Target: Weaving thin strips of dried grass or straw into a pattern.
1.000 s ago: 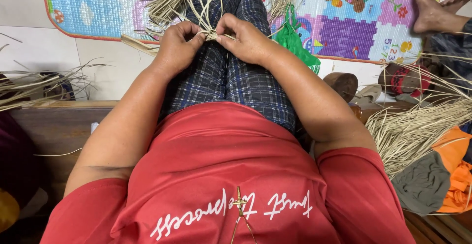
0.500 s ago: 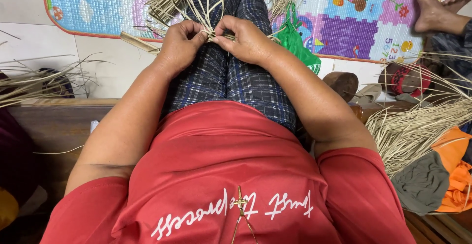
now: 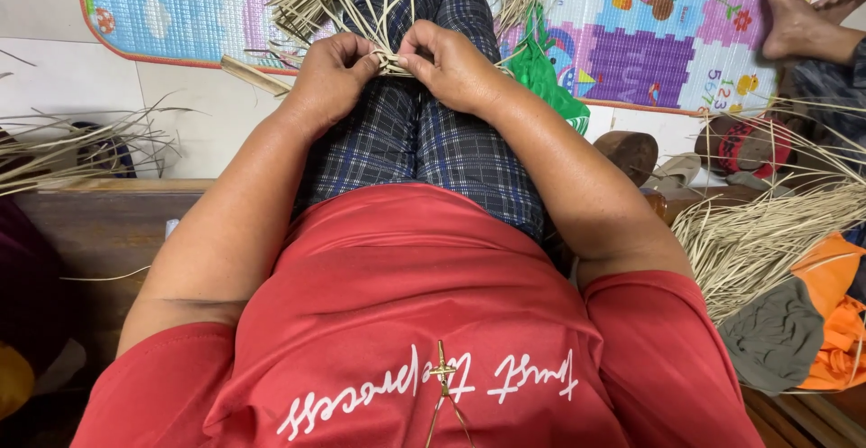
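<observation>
— How is the grip of each hand?

— The left hand [image 3: 332, 73] has its fingers curled tight, pinching the woven straw strips [image 3: 390, 58] from one side. The right hand [image 3: 448, 67] pinches the same small woven knot from the other side, thumb pressed on top. The two hands nearly touch.

— Where does the weaving sit?

— Above the person's knees, over the blue plaid trousers [image 3: 424, 150], with loose strips fanning out beyond the hands toward the colourful play mat [image 3: 171, 15].

— What else lies around the trousers?

— A green plastic bag [image 3: 541, 73] just to the right of them on the mat, and farther right a heap of dry straw [image 3: 767, 231] beside orange cloth [image 3: 834, 313]. More straw [image 3: 63, 146] lies well to their left. Another person's bare foot [image 3: 794, 15] rests at the mat's far right edge.
</observation>
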